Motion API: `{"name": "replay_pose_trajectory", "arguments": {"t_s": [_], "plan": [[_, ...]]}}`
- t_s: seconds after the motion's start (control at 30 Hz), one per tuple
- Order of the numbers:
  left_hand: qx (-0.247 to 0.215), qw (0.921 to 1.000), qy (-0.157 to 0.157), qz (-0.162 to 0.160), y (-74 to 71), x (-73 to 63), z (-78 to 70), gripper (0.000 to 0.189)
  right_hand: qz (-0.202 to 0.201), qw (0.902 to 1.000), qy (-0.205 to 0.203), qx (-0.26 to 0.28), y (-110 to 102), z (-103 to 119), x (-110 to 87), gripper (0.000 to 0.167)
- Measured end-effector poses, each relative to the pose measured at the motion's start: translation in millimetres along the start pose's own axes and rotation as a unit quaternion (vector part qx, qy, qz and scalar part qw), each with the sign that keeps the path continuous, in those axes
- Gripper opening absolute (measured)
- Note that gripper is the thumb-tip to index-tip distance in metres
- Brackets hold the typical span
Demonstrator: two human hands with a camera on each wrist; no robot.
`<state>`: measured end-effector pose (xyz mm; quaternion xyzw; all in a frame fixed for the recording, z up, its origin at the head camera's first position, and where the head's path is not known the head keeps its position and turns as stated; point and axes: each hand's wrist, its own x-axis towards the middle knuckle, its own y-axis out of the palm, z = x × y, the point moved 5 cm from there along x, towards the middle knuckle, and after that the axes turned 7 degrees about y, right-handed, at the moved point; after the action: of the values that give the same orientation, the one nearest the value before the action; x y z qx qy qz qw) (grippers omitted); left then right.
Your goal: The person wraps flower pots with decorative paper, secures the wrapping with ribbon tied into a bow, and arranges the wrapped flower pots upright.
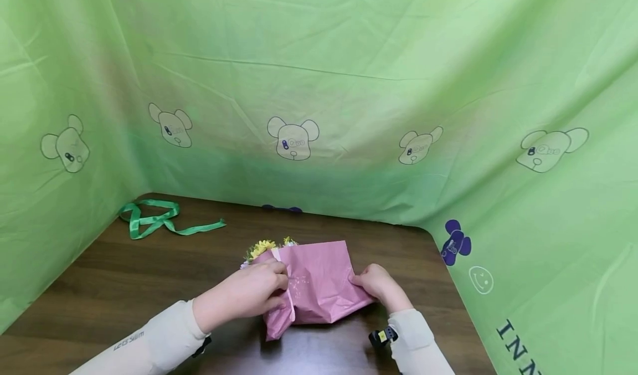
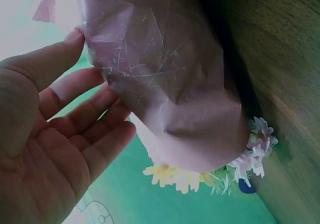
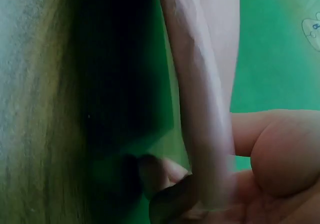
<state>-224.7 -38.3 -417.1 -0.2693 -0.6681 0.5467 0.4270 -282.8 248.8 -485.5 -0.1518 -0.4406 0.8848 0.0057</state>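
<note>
A sheet of pink wrapping paper (image 1: pixel 319 286) is folded around a bunch of artificial flowers (image 1: pixel 262 248) near the table's front. Yellow and pale blooms (image 2: pixel 180 178) poke out of its far left end; their stems are hidden inside. My left hand (image 1: pixel 254 289) holds the left fold of the paper, thumb tip at its edge and fingers curled along it. On the opposite side, my right hand (image 1: pixel 379 283) pinches the paper's right part between thumb and fingers. In the right wrist view the paper (image 3: pixel 207 84) runs down into that hand's grip.
A loose green ribbon (image 1: pixel 149 220) lies curled at the table's back left. Green cloth (image 1: pixel 299 87) printed with bear heads encloses the brown wooden table (image 1: pixel 99 286) at the back and both sides.
</note>
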Motion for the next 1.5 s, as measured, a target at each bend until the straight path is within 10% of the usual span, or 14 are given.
{"name": "replay_pose_trajectory", "arguments": {"t_s": [0.9,1.5], "plan": [[0.032,0.9993,0.013,0.017,1.7,23.4,-6.2,0.016,0.127,0.9637,0.062,0.226,6,-27,8.9,0.017],[0.0,0.9998,0.019,0.011,0.7,29.8,-3.8,0.03,0.103,0.9694,0.003,0.223,-11,-2,-7.8,0.018]]}}
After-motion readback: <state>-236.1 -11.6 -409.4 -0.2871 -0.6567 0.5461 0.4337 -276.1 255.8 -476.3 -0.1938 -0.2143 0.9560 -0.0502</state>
